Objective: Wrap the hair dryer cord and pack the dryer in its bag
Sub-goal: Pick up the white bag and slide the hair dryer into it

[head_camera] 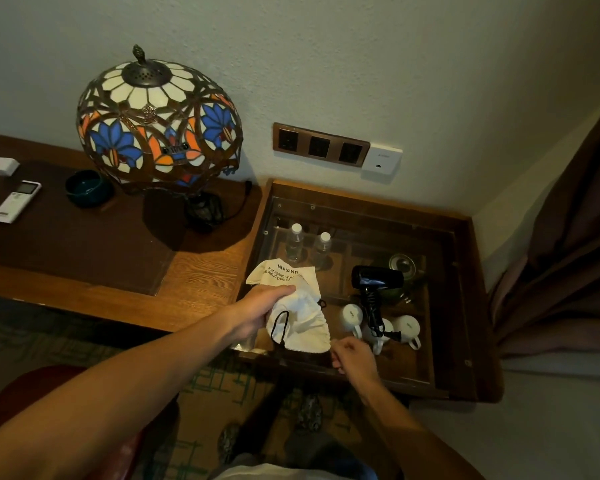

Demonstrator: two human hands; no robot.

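Note:
A black hair dryer (374, 277) lies on the glass top (426, 320) of a low wooden cabinet, its cord wound round the folded handle (373, 311) and the plug (394, 336) lying at the near end. A cream drawstring bag (303, 318) with black printed text and a black drawstring (279, 329) is bunched up left of the dryer. My left hand (260, 311) grips the bag's left side. My right hand (352, 355) is at the bag's near right corner with its fingers curled; the grip itself is hard to make out.
Under the glass stand two water bottles (295, 242), white mugs (407, 329) and a glass bowl (402, 265). A stained-glass lamp (158, 123), a dark bowl (87, 187) and a white remote (14, 200) sit on the desk at left. Wall sockets (321, 145) are behind. A curtain (568, 237) hangs right.

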